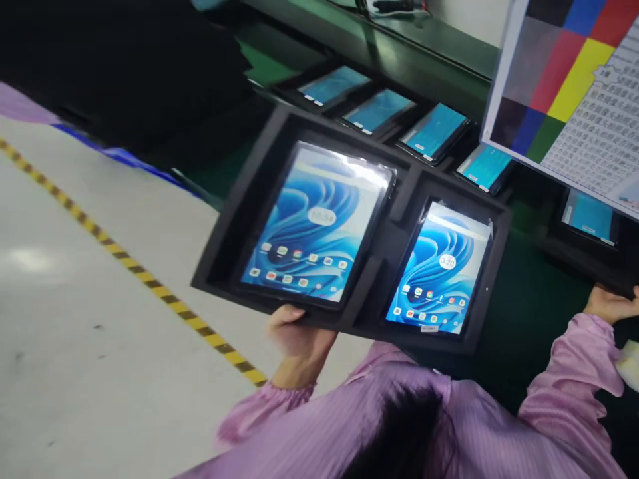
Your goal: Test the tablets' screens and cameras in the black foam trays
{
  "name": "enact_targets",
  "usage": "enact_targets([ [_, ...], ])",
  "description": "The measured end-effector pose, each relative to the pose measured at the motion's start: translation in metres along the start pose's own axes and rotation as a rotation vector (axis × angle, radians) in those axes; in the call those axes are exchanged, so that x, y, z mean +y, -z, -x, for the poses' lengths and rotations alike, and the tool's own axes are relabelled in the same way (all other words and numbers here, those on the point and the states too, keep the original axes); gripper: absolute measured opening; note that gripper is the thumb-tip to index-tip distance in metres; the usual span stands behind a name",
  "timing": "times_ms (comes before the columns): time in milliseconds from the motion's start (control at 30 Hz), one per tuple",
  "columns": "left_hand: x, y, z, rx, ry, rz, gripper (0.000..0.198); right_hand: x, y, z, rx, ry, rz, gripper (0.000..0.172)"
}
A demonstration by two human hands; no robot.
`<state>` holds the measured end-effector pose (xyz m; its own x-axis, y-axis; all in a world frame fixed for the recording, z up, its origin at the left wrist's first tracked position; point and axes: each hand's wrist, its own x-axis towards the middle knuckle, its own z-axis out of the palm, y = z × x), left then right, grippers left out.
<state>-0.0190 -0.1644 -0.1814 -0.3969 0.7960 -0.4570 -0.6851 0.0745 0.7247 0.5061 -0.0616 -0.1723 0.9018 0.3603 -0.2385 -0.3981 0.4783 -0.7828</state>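
Observation:
My left hand (294, 332) grips the near edge of a black foam tray (259, 173), thumb on top and fingers hidden beneath. The tray is lifted and tilted above the floor. It carries two lit tablets in plastic sleeves: a larger tablet (314, 226) in the left recess and a smaller tablet (439, 273) in the right recess. My right hand (612, 303) reaches out at the far right and touches the edge of another black tray (584, 249). Its fingers are hidden. Both arms wear purple sleeves.
Behind the tray, a row of several lit tablets (432, 130) lies in black trays on a green bench (424, 40). A colour test chart (574, 86) hangs at the upper right. A grey floor with a yellow-black stripe (134, 266) is on the left.

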Motion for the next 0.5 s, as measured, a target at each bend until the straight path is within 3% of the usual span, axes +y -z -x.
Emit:
enact_targets([
  [100, -0.047, 0.027, -0.014, -0.183, -0.043, 0.013, 0.047, 0.057, 0.068, -0.022, -0.05, 0.016, 0.095, 0.061],
  [167, -0.057, 0.034, -0.018, -0.268, 0.014, -0.012, 0.054, 0.067, 0.107, -0.016, -0.061, 0.031, 0.172, 0.07],
  [333, -0.047, 0.033, -0.017, -0.284, 0.029, -0.029, 0.066, 0.047, 0.18, 0.036, -0.077, 0.035, 0.358, 0.088],
  [500, -0.052, 0.018, -0.013, -0.164, -0.347, -0.117, 0.033, 0.041, 0.221, 0.07, -0.184, 0.008, 0.488, 0.085],
])
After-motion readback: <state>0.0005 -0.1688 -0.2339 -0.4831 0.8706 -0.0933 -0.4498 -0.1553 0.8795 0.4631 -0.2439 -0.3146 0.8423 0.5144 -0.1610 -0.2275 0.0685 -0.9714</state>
